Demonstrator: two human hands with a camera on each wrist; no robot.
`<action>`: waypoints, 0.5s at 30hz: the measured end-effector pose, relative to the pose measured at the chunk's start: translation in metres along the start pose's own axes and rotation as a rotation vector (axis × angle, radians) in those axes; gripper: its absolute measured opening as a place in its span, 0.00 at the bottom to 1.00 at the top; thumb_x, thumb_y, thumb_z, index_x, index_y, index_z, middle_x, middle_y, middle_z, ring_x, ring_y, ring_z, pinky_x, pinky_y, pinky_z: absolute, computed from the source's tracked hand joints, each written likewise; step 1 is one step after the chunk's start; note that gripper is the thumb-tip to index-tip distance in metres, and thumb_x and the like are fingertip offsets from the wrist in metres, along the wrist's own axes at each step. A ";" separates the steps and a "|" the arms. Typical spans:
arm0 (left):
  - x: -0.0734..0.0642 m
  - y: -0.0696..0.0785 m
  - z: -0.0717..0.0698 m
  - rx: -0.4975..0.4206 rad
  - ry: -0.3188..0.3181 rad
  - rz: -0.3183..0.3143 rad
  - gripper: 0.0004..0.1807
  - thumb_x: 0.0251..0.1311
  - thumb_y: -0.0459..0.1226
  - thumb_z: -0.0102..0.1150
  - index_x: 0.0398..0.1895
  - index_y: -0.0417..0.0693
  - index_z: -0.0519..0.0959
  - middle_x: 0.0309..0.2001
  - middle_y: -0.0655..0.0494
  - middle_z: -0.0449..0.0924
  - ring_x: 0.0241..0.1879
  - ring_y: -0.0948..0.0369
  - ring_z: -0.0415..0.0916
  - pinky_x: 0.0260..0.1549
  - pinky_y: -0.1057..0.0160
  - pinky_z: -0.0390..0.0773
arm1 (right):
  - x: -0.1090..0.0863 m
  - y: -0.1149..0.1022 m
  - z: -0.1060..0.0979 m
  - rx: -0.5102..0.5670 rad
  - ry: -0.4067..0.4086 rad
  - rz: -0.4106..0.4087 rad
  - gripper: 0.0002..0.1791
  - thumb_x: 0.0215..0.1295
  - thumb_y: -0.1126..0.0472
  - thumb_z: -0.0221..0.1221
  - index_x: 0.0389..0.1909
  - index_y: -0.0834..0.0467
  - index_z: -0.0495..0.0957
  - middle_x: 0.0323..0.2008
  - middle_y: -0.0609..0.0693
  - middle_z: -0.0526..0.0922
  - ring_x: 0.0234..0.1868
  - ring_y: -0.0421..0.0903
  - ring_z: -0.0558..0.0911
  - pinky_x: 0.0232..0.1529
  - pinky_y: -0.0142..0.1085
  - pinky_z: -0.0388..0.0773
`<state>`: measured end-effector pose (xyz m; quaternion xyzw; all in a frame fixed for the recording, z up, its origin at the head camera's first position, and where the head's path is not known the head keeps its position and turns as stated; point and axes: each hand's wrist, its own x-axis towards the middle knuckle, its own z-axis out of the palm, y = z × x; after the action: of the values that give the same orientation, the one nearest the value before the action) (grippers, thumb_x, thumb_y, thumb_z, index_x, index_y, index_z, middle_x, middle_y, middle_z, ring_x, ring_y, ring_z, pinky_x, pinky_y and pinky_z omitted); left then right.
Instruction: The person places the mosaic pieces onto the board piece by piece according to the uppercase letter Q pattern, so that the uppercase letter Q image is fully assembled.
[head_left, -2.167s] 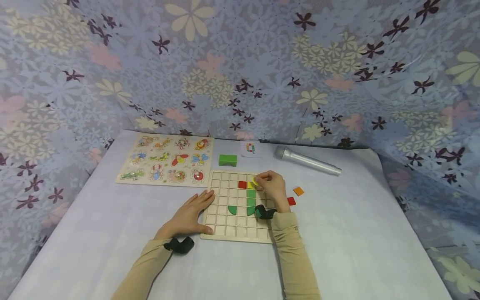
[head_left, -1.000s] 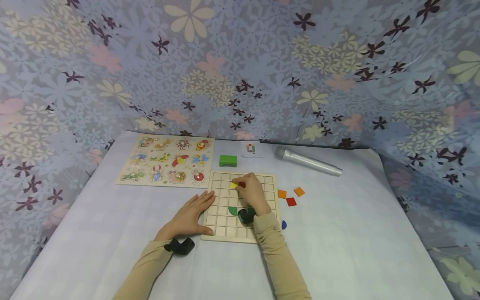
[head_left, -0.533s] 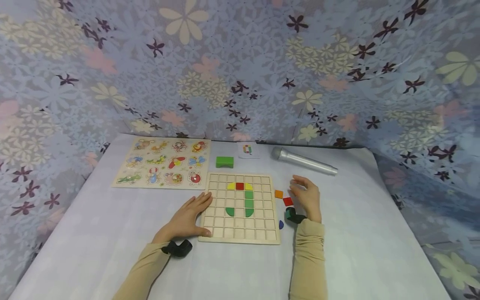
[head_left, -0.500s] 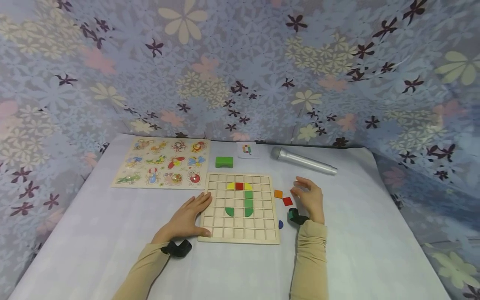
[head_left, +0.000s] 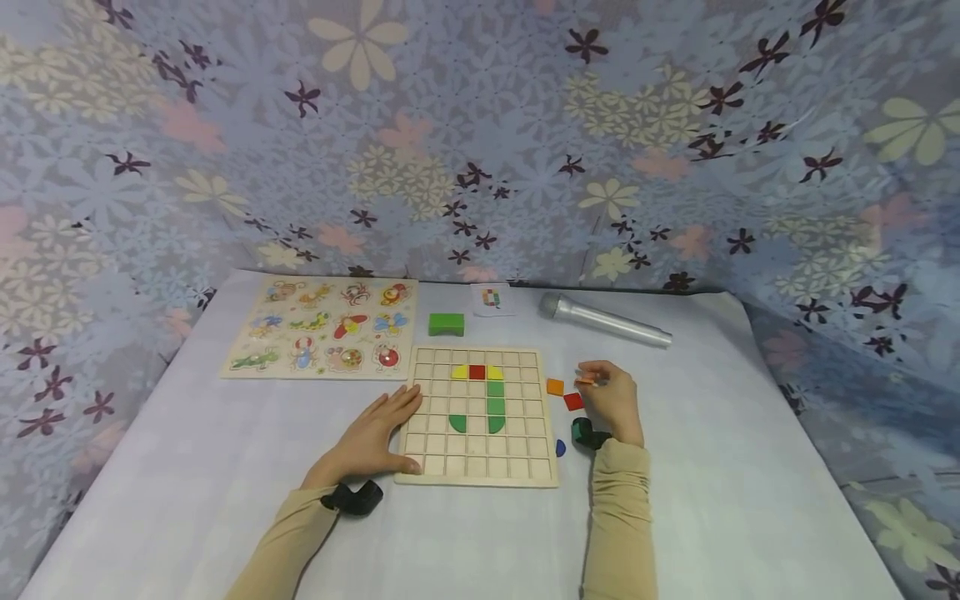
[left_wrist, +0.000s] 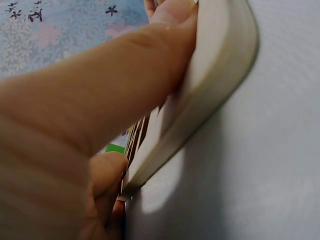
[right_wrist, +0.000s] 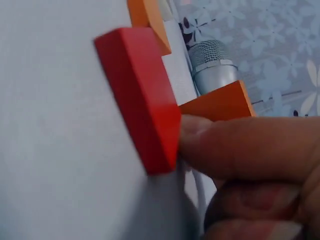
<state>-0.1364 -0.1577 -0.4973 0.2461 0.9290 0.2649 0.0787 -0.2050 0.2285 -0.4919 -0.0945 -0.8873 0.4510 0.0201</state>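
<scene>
My right hand point(head_left: 613, 398) pinches an orange square tile point(right_wrist: 217, 104) between thumb and fingers, right of the board. Close to it lie a red square tile point(head_left: 573, 402) and another orange tile point(head_left: 555, 387). My left hand point(head_left: 375, 433) rests along the left edge of the wooden grid board point(head_left: 442, 478), its thumb point(left_wrist: 165, 45) pressing the near left corner. Set in the board are a red square point(head_left: 477, 372) between two yellow quarter-round pieces point(head_left: 459, 372), two green squares point(head_left: 496, 397) below on the right, and two green quarter-rounds point(head_left: 457, 423).
A blue rounded piece point(head_left: 560, 448) lies at the board's right edge. Behind the board stand a green arch block point(head_left: 446, 324) and a small pattern card point(head_left: 491, 298). An insect puzzle board point(head_left: 322, 329) lies back left, a silver microphone point(head_left: 607, 321) back right.
A yellow quarter-round now sits left of the red square on the board. My right hand has moved off to the right and picked up the orange tile. The left hand has stayed put.
</scene>
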 end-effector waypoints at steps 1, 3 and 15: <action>-0.001 0.000 0.000 0.004 0.002 0.002 0.60 0.40 0.56 0.74 0.73 0.38 0.57 0.77 0.46 0.51 0.77 0.47 0.47 0.75 0.44 0.47 | 0.000 -0.002 0.001 -0.015 -0.003 -0.001 0.16 0.58 0.68 0.63 0.48 0.64 0.81 0.43 0.64 0.83 0.43 0.53 0.80 0.41 0.33 0.75; -0.002 0.000 0.001 0.003 0.002 0.003 0.60 0.40 0.56 0.74 0.73 0.38 0.57 0.77 0.46 0.51 0.76 0.47 0.47 0.75 0.44 0.47 | -0.001 -0.007 0.004 -0.020 -0.018 0.009 0.15 0.59 0.66 0.63 0.47 0.64 0.81 0.42 0.63 0.84 0.38 0.49 0.82 0.34 0.28 0.75; -0.001 0.000 -0.001 0.011 0.003 0.007 0.60 0.40 0.55 0.74 0.73 0.38 0.56 0.77 0.46 0.51 0.77 0.48 0.46 0.75 0.46 0.47 | -0.008 -0.069 0.058 0.246 -0.160 -0.040 0.11 0.65 0.65 0.61 0.46 0.64 0.80 0.39 0.62 0.85 0.24 0.38 0.81 0.23 0.25 0.78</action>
<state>-0.1358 -0.1581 -0.4963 0.2493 0.9297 0.2606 0.0752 -0.2150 0.1408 -0.4704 -0.0373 -0.8258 0.5619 -0.0300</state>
